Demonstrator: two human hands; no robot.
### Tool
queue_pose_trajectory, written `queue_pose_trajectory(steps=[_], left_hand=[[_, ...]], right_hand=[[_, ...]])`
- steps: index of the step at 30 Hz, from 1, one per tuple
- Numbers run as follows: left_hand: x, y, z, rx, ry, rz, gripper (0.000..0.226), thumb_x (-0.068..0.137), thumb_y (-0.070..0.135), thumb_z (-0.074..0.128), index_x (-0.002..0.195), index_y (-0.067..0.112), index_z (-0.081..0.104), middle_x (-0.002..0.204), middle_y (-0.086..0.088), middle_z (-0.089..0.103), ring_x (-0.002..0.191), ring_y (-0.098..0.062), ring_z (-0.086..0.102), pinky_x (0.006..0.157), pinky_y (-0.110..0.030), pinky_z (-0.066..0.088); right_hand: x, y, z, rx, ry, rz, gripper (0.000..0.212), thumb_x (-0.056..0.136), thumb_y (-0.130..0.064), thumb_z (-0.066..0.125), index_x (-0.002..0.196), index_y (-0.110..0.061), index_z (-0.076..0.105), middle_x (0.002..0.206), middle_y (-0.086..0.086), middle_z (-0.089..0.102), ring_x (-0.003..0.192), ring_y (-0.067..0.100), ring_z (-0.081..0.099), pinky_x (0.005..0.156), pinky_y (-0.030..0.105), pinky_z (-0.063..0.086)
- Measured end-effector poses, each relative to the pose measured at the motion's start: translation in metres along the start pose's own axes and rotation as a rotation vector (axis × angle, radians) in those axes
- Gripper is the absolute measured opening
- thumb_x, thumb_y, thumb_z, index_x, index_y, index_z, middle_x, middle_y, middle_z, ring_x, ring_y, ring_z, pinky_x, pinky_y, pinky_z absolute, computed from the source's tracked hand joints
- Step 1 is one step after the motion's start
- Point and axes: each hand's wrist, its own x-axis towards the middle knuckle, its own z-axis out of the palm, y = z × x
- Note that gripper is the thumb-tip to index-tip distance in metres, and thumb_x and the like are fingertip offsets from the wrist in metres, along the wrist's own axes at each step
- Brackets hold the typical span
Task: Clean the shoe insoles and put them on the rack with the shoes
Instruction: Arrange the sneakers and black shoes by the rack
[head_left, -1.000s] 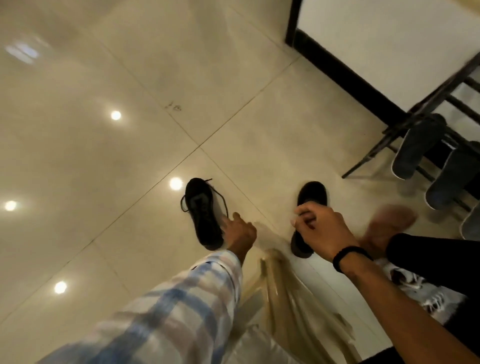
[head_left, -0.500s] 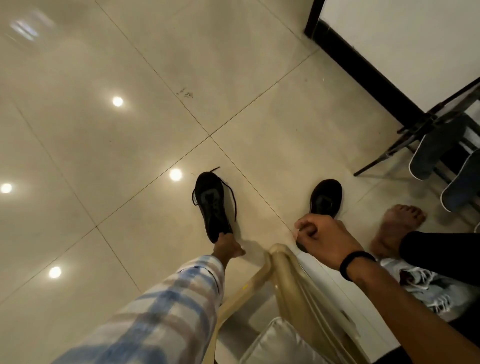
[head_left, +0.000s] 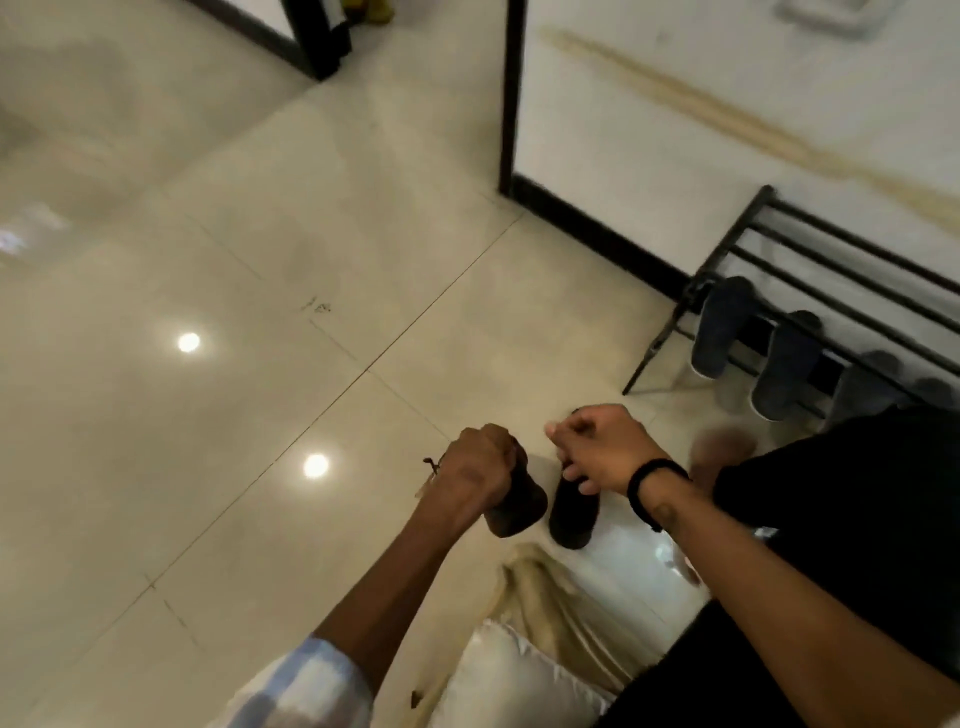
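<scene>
The left hand (head_left: 475, 462) has its fingers curled down round the collar of a black shoe (head_left: 519, 501), gripping it with the heel end hanging below the knuckles; a lace end (head_left: 430, 464) pokes out past the back of the hand. The frame is blurred, so I cannot tell whether that shoe touches the floor or is held clear of it. Just to the right of those fingers, the right hand (head_left: 597, 449) is bent at the knuckles with its fingers curled onto the second black shoe (head_left: 574, 512), whose heel shows beneath the fingertips; the grip itself is hidden and smeared, but the fingers look closed on the shoe's opening. A black band (head_left: 655, 491) sits on that wrist, and a plaid sleeve (head_left: 306, 686) is pushed up the left forearm.

Beyond the right hand, up and to the right, a black metal rack (head_left: 810, 244) stands against the white wall (head_left: 727, 104), with dark insoles (head_left: 719, 327) leaning in a row against its lower bars. Between that hand and the rack a bare foot (head_left: 724, 444) shows as a blur. Below both hands lie a pale cushion (head_left: 514, 680) and a beige chair frame (head_left: 540, 571), all on a glossy tiled floor (head_left: 260, 415)
</scene>
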Motion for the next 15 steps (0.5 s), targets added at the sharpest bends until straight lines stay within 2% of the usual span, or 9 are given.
queue_pose_trajectory(steps=[4,5,8,9,11,13,15], left_hand=[[-0.054,0.079,-0.033,-0.009,0.1,0.219,0.015,0.091,0.007,0.057,0.1,0.012,0.068,0.101,-0.008,0.068,0.088,-0.028,0.065,0.067,-0.025,0.046],[-0.067,0.096,-0.038,-0.015,0.133,0.259,0.014,0.091,0.007,0.055,0.097,0.012,0.067,0.097,-0.007,0.068,0.085,-0.027,0.064,0.067,-0.027,0.049],[-0.098,0.145,-0.049,-0.051,0.198,0.374,0.017,0.085,0.0,0.054,0.079,0.014,0.062,0.091,-0.01,0.067,0.086,-0.031,0.065,0.084,-0.042,0.058],[-0.107,0.162,-0.05,-0.084,0.194,0.417,0.017,0.081,-0.001,0.054,0.075,0.013,0.061,0.089,-0.011,0.068,0.085,-0.031,0.064,0.085,-0.044,0.058],[-0.122,0.192,-0.05,-0.017,0.221,0.542,0.016,0.079,-0.001,0.057,0.076,0.014,0.062,0.085,-0.008,0.067,0.08,-0.026,0.062,0.081,-0.037,0.057],[-0.14,0.217,-0.049,0.05,0.258,0.668,0.015,0.078,-0.001,0.06,0.079,0.013,0.064,0.083,-0.004,0.065,0.079,-0.025,0.062,0.077,-0.037,0.056],[-0.155,0.245,-0.044,0.139,0.328,0.871,0.018,0.08,-0.003,0.062,0.084,0.013,0.068,0.084,-0.006,0.066,0.082,-0.027,0.062,0.075,-0.036,0.052]], right_hand=[[-0.027,-0.014,-0.045,0.009,0.167,0.011,0.041,0.086,-0.055,0.069,0.086,-0.015,0.068,0.079,0.006,0.072,0.07,0.022,0.073,0.06,0.04,0.064],[-0.034,-0.016,-0.057,0.039,0.203,0.01,0.043,0.084,-0.056,0.071,0.086,-0.013,0.068,0.079,0.006,0.072,0.069,0.022,0.073,0.059,0.04,0.063],[-0.053,-0.017,-0.095,0.162,0.269,0.002,0.043,0.079,-0.048,0.08,0.088,-0.007,0.07,0.084,0.011,0.073,0.072,0.025,0.074,0.059,0.043,0.063],[-0.061,-0.015,-0.111,0.193,0.283,-0.005,0.036,0.08,-0.039,0.08,0.09,-0.005,0.071,0.088,0.014,0.074,0.075,0.027,0.074,0.061,0.044,0.063],[-0.08,-0.009,-0.142,0.23,0.32,-0.022,0.025,0.084,-0.021,0.078,0.099,-0.002,0.071,0.095,0.02,0.073,0.08,0.031,0.074,0.065,0.043,0.063],[-0.099,-0.002,-0.172,0.267,0.37,-0.04,0.03,0.082,-0.017,0.079,0.106,-0.004,0.068,0.095,0.021,0.073,0.079,0.031,0.074,0.062,0.039,0.062],[-0.12,0.012,-0.204,0.288,0.458,-0.074,0.032,0.079,-0.02,0.083,0.105,-0.012,0.065,0.092,0.015,0.072,0.072,0.026,0.073,0.056,0.037,0.061]])
